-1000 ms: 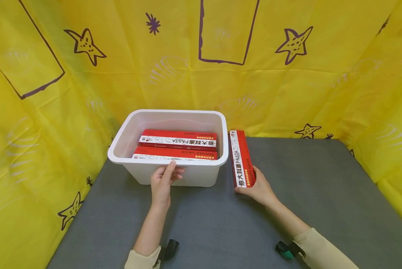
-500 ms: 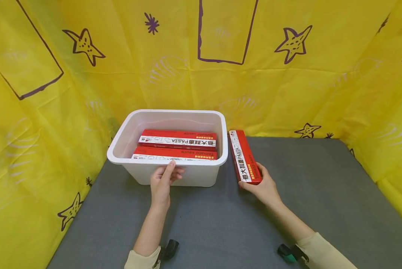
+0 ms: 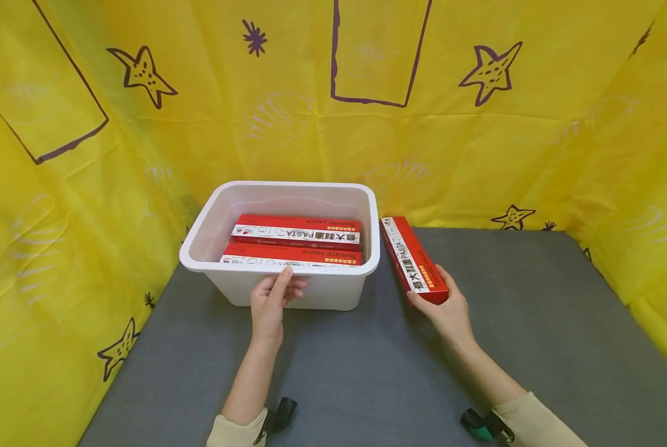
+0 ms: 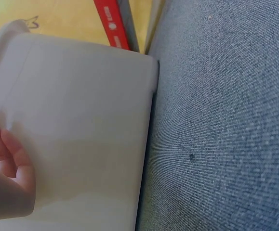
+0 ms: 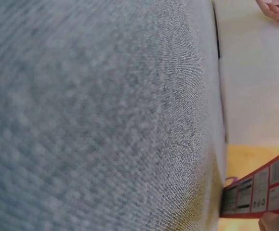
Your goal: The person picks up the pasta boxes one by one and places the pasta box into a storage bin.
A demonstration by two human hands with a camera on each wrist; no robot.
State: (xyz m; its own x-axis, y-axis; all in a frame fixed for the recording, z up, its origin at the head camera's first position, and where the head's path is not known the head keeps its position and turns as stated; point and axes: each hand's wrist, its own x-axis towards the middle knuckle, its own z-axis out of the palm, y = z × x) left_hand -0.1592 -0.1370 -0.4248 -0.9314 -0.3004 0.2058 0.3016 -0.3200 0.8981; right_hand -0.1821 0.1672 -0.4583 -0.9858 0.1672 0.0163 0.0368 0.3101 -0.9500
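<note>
My left hand (image 3: 272, 304) grips the front rim of a white plastic tub (image 3: 311, 292), thumb over the rim and fingers under it along the outer wall. Inside the tub lie two red-and-white pasta boxes (image 3: 296, 231), side by side; the front wall partly hides the nearer one. To the tub's right, my right hand (image 3: 447, 310) holds the near end of a third pasta box (image 3: 414, 257) between thumb and fingers. That box slants, its far end close to the tub's right side and its near end lifted. In the right wrist view its printed side (image 5: 259, 190) shows.
Grey cloth (image 3: 344, 379) covers the table. Yellow curtains (image 3: 288, 143) printed with starfish stand behind and on both sides, the back one close behind the tub. A dark strap device (image 3: 481, 425) sits at each wrist.
My right hand has swung the near end of its pasta box to the right and upward, while the far end stays near the tub. The left hand and the tub have not moved.
</note>
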